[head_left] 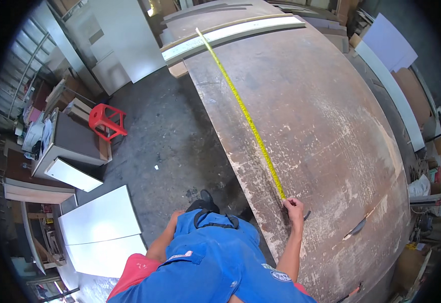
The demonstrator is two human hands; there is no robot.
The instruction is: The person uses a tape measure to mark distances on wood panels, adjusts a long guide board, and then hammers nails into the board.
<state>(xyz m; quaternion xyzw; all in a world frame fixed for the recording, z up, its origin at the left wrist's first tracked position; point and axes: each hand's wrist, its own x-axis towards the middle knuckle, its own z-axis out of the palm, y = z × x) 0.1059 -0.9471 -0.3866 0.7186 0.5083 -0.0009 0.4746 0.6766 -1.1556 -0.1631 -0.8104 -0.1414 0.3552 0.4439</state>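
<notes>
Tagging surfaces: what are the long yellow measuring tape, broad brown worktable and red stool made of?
Long yellow measuring tape: likely coated steel; lies straight. Broad brown worktable: probably wood panel, matte, pale worn patches. Red stool: apparently moulded plastic; smooth, uniform colour.

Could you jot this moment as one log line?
right hand: pinching yellow measuring tape | tape: extended along worn tabletop | left hand: beside blue clothing

A yellow tape measure (251,122), stretched from the right hand (295,204) onto a long white board (240,32) that blocks the far end of the table (326,91), leaves broad room to pass on its right, while a red stool (99,116) obstructs the floor (160,131) at left.
</notes>
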